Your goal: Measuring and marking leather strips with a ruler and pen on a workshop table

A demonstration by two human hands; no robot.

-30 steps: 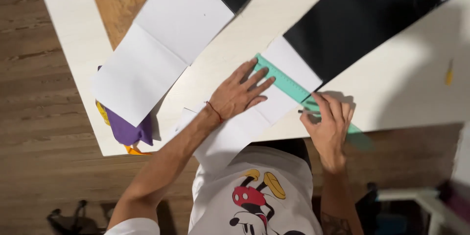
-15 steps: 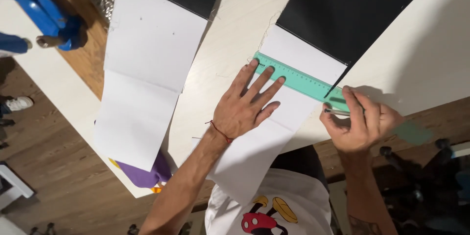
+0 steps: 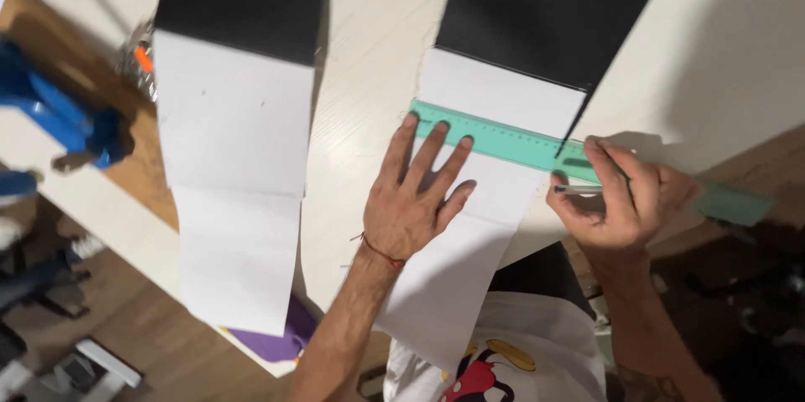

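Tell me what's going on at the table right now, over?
Left hand flat, pinning green ruler on white sheet. Right hand pinching a pen at the ruler's edge. Second sheet alongside, not in the way.

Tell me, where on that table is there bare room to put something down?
Bare table runs between the left sheet and right sheet, and right of the black card. Crowded where the left hand, ruler and right hand meet.

Head camera looks steeply down, close over the table [image 3: 369, 50] (edges seemingly cropped).
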